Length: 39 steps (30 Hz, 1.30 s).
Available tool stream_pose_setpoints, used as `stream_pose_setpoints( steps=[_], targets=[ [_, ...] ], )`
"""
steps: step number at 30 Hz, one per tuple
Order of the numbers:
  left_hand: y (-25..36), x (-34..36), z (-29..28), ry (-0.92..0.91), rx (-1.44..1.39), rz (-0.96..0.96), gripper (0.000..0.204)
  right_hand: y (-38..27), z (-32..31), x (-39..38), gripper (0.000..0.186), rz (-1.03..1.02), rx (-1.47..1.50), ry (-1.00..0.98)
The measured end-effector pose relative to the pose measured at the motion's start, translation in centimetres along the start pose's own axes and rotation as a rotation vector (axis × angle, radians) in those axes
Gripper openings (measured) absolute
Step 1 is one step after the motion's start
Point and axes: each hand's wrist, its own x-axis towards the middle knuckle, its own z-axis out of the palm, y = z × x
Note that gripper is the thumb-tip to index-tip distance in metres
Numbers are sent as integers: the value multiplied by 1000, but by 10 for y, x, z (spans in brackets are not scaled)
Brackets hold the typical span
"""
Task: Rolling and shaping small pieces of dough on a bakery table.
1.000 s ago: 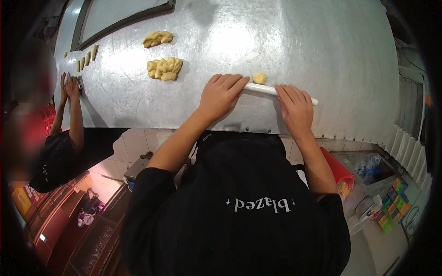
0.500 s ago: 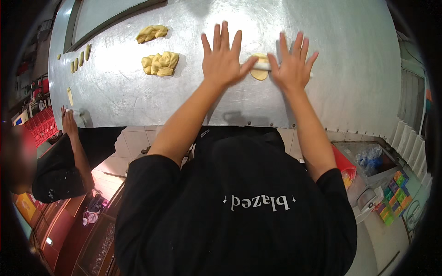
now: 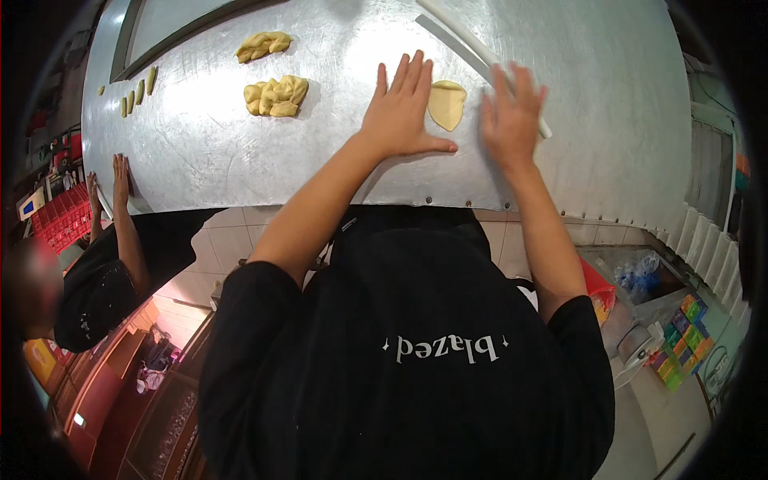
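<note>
A flattened oval of yellow dough (image 3: 446,105), pointed at its near end, lies on the metal table. My left hand (image 3: 402,112) rests flat just left of it, fingers stretched out and thumb pointing toward its near tip. On the other side, my right hand (image 3: 512,124) is over a long white rolling pin (image 3: 460,30), its fingers extended and blurred by motion. The pin lies slanted, from the far middle down to the right of the dough, and is partly covered by that hand. Neither hand appears closed around anything.
Left of my hands sit two lumpy piles of yellow dough pieces, a larger (image 3: 276,97) and a smaller (image 3: 264,46). Several small dough strips (image 3: 139,92) lie farther left. A co-worker's hands (image 3: 120,180) are at the table's left end. A dark frame (image 3: 126,48) is at the far left.
The rolling pin has left the dough and swung from crosswise to slanted, with my right hand. My left hand has slid slightly right. The co-worker now has both hands on the table edge.
</note>
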Motion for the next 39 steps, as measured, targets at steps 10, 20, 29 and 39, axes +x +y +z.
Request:
stream_pose_setpoints(
  steps=[10, 20, 29, 39],
  targets=[
    [4, -14, 10, -32, 28, 180, 118, -54, 15, -21, 74, 0, 354, -235],
    [-21, -107, -46, -65, -293, 150, 75, -75, -38, -50, 73, 9, 496, -253],
    [-85, -159, -92, 42, -289, 99, 69, -96, -38, -87, 71, -134, 269, -497],
    [-90, -172, -92, 121, -292, 3, 70, -80, 32, 66, 50, -83, 353, -557]
  ],
)
